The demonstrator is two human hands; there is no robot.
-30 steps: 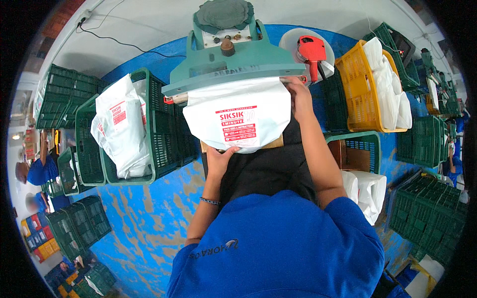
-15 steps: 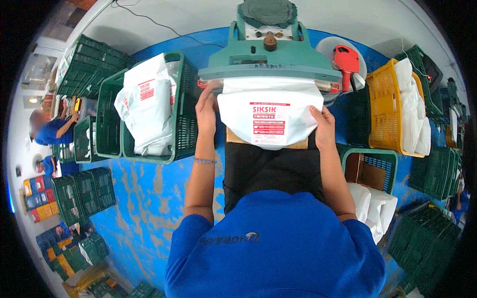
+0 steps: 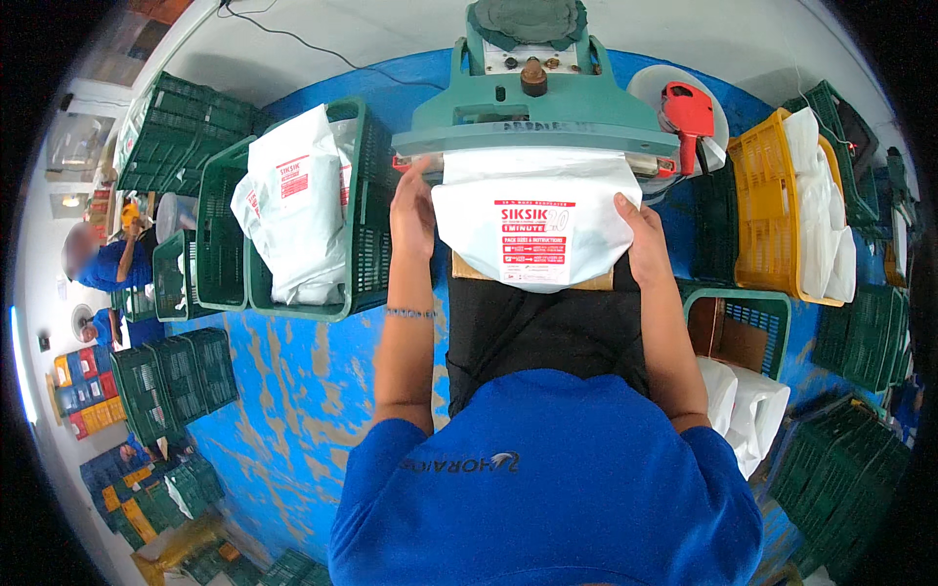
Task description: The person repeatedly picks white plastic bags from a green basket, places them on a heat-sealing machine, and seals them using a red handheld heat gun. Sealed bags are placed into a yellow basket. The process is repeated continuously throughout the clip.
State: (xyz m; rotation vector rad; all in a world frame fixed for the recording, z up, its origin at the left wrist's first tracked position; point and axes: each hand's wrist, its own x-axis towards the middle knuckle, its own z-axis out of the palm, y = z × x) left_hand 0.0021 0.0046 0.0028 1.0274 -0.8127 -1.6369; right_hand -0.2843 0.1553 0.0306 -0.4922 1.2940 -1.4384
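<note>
A white plastic bag (image 3: 469, 239) with red print lies with its top edge under the front bar of a green sealing machine (image 3: 440, 129). My right hand (image 3: 642, 239) grips the bag's right edge, thumb on top and the other fingers partly hidden beneath. My left hand (image 3: 412, 213) is beside the bag's left edge, fingers stretched toward the left end of the machine's bar. Its thumb is close to the bag; whether it touches is hard to see. Below the bag shows a strip of brown board (image 3: 461, 267) above my dark-clothed lap.
On the left, a green crate (image 3: 293, 314) holds printed white bags. A yellow crate (image 3: 770, 210) with white bags stands at right, and a red handheld tool (image 3: 690, 109) sits behind it. More white bags (image 3: 745, 405) lie by my right elbow. A person (image 3: 109, 264) works far left.
The whole view has shifted slightly. My left hand's fingers have straightened along the bar's end. My right hand stays on the bag. The person at far left has moved an arm.
</note>
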